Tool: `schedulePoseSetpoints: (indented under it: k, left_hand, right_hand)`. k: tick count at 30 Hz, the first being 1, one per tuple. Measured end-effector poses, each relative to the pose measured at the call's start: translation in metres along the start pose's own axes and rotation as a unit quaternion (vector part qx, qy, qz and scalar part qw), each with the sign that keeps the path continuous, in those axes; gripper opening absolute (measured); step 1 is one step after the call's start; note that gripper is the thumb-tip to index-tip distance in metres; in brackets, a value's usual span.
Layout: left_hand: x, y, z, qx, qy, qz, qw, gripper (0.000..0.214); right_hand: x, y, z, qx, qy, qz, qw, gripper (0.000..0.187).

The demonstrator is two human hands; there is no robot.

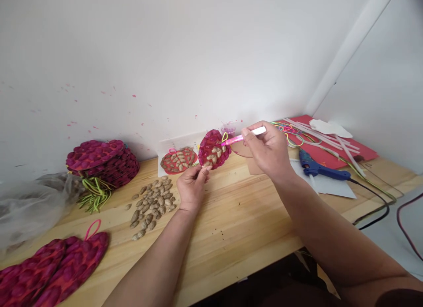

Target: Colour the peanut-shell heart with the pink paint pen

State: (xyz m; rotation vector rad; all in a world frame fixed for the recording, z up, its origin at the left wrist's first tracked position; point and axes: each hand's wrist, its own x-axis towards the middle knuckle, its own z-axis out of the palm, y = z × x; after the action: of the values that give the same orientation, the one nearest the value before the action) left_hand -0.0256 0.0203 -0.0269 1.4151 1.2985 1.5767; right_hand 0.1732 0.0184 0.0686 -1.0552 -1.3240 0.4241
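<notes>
My left hand (193, 185) pinches the lower edge of a small round ornament (214, 150), tilted up above the table. The ornament's rim is painted magenta, while several tan shell-like pieces in its middle are unpainted. A yellow-green loop (225, 136) sticks out at its top right. My right hand (269, 150) grips a white-handled paintbrush (243, 136) stained pink, its tip at the ornament's face. Behind them stands a small clear cup (228, 129) with purple paint in it. Left of my left hand lies a spread of loose mottled tan pieces (153, 205).
A stack of magenta discs (102, 161) stands at left, with more discs (76, 267) in front and a clear plastic bag (36, 205) beside. An unpainted red disc (179, 160) rests against the wall. At right lie a blue glue gun (322, 168), its cable, and white sticks (324, 137).
</notes>
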Motion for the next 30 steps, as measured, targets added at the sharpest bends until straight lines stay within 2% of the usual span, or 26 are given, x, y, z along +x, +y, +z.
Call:
schedulePoseSetpoints:
  k: [7, 19, 25, 30]
  left_hand:
    - [-0.0001, -0.0047, -0.0027, 0.043, -0.007, 0.034, 0.998, 0.024]
    - [-0.0004, -0.0044, -0.0035, 0.058, -0.012, 0.069, 0.996, 0.02]
    - [-0.0003, -0.0048, -0.0042, 0.045, -0.005, 0.054, 0.998, 0.022]
    - [0.0001, -0.0029, -0.0037, 0.031, -0.002, 0.026, 0.999, 0.024]
  right_hand:
    - [-0.0008, 0.0047, -0.0016, -0.024, 0.03, -0.011, 0.999, 0.017]
    - [-0.0003, 0.0079, 0.0006, -0.004, 0.027, 0.002, 1.0, 0.018]
    - [-0.0034, 0.0076, -0.002, -0.08, 0.019, -0.025, 0.996, 0.02]
    - [-0.0037, 0.0091, -0.0052, -0.12, 0.012, -0.062, 0.991, 0.015]
